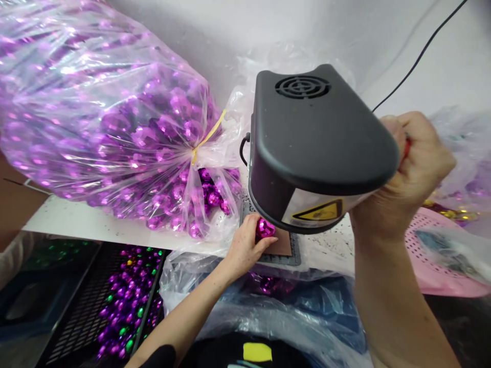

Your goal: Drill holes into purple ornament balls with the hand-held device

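My left hand (245, 241) pinches a shiny purple faceted ball (265, 228) between thumb and fingers, just under the front of a black bench machine (318, 133). Below the ball are a brown pad (279, 243) and a dark grey base plate (294, 249). My right hand (420, 153) is closed at the machine's right side, around what looks like its handle; only a bit of red shows between the fingers. The machine's housing has a round vent on top and a yellow warning label (318, 209). Its body hides the space above the ball.
A big clear bag (153, 112) of purple balls, tied in yellow, lies left on the white table (95, 217). A black crate (72, 306) below holds purple and green balls. Plastic sheeting (307, 317) covers my lap. A pink basket (429, 260) stands right; a person's arm (11, 260) shows left.
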`<act>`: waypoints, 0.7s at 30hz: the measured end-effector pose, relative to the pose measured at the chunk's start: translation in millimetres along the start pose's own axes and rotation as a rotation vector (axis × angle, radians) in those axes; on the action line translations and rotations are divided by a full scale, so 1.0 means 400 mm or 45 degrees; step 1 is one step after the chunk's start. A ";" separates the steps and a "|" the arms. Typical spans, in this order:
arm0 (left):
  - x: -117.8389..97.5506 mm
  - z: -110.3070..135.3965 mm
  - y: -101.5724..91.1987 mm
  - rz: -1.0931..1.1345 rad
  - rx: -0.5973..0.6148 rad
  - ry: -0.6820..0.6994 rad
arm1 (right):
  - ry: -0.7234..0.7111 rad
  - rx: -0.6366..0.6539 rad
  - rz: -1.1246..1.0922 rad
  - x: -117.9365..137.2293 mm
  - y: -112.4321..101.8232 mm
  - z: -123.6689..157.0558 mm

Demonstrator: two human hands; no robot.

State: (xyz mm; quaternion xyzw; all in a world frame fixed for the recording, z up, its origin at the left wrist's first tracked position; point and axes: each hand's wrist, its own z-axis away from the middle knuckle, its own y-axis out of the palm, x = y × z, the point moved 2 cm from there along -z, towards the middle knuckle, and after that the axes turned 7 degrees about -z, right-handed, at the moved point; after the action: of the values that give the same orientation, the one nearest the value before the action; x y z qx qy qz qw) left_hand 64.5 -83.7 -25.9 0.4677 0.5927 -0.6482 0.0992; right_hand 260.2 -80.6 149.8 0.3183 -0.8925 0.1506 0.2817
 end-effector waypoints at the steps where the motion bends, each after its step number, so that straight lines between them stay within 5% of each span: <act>1: -0.004 -0.003 0.002 -0.050 -0.015 0.027 | -0.007 0.007 0.002 0.001 -0.001 0.000; 11: 0.003 -0.021 0.039 -0.275 -0.098 0.020 | 0.042 -0.014 0.000 -0.005 -0.005 0.006; 21: 0.002 -0.028 0.050 -0.016 0.018 -0.035 | 0.021 0.019 0.004 0.000 -0.006 0.002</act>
State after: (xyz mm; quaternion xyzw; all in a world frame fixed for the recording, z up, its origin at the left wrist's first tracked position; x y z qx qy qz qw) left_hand 83.4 -79.2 -38.2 0.4558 0.5895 -0.6593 0.0999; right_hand 261.4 -83.0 149.3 0.3175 -0.8896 0.1603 0.2866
